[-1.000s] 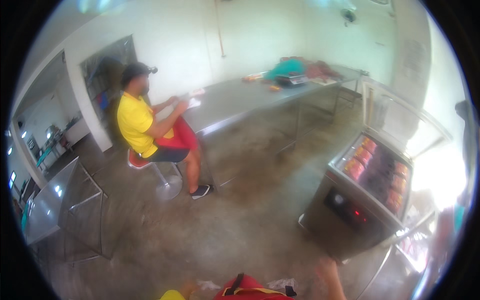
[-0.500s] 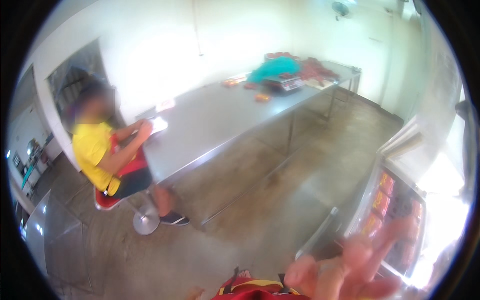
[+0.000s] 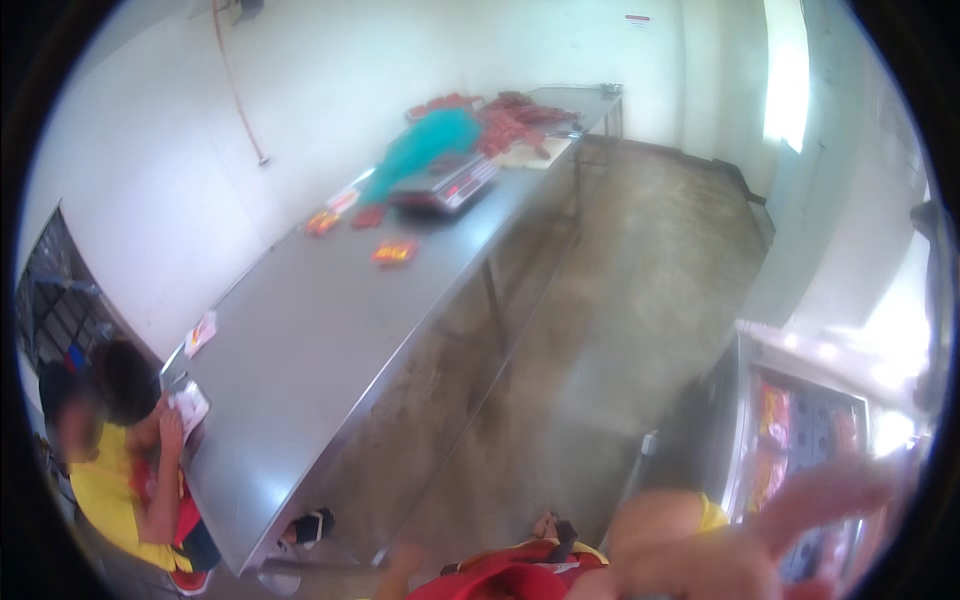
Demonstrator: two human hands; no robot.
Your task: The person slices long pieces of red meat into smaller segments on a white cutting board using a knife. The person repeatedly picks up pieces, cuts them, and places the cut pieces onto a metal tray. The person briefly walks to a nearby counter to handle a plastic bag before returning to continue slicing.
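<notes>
My right hand [image 3: 815,510] reaches out at the lower right, blurred by motion. Its fingers look stretched apart, and I make out nothing held in them. Beyond it, partly covered by the hand, is a metal-framed case or machine [image 3: 745,425] with red and yellow packs [image 3: 773,412] inside. At the lower edge, beside my red apron [image 3: 505,580], a smeared bit of my left hand [image 3: 402,570] shows; its fingers cannot be made out.
A long steel table [image 3: 310,340] runs away from the left. On it lie a scale [image 3: 445,185], a teal cloth or bag [image 3: 425,150], reddish items [image 3: 515,120] and small packs [image 3: 394,252]. A seated person in yellow [image 3: 110,490] handles a white item [image 3: 190,407] at its near end.
My view has swung to the right and down, so the table and seated person sit further left. My right hand has stretched further right across the case. My left hand shows slightly at the lower edge.
</notes>
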